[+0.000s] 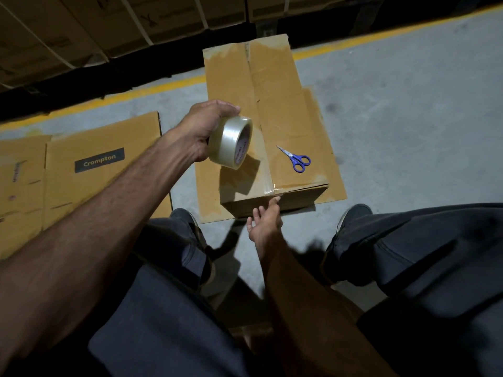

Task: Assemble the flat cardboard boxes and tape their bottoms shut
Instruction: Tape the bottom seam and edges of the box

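While the assembled box (pixel 272 123) stands on the floor (pixel 408 104) between the person's feet, the left hand (pixel 204 129) grips the clear tape roll (pixel 231 142) above its top face. The right hand (pixel 265 221) is open, fingertips touching the box's near edge at the taped seam. Scissors (pixel 295 157) lie on the box. Flat boxes (pixel 81 170) lie to the left.

"Crompton" on the dark label of the flat cardboard box (pixel 103 170)
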`<state>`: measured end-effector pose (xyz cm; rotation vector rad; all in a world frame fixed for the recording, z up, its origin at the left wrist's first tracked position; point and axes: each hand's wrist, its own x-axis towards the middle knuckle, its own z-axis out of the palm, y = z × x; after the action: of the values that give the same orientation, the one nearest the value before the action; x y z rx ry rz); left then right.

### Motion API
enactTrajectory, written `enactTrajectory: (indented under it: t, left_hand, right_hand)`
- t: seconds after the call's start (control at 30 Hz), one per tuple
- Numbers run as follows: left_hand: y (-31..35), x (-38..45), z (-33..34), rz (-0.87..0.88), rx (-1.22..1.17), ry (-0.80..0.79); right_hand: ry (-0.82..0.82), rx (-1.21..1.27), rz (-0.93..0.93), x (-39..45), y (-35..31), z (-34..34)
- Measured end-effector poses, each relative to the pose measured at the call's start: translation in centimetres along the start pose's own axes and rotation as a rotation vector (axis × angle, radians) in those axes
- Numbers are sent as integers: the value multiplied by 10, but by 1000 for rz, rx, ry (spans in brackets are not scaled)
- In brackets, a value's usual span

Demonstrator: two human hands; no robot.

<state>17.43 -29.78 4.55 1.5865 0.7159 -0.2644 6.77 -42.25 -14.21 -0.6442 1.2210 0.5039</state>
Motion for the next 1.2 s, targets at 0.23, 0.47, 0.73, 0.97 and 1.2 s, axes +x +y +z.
enactTrajectory:
  t: [0.23,0.47,0.73,0.97,1.2]
  left_hand:
    - [2,2,-3,-4,-17,-1]
    - [9,1,-5,22,-40,11]
    - [13,2,-8,32,-70,16]
    - [18,7,-13,27,-111,27]
    - [21,7,-11,26,-144,21]
  right_hand:
    - [34,-139,-60,18,-5,-17]
    - [267,-970,-1442,6,-41,-43]
    - [-166,-1862,-1810,34,-92,-50]
    - [-155,-1920,-1838,42,-98,-45]
    - [-256,-2030,-1829,35,-90,-52]
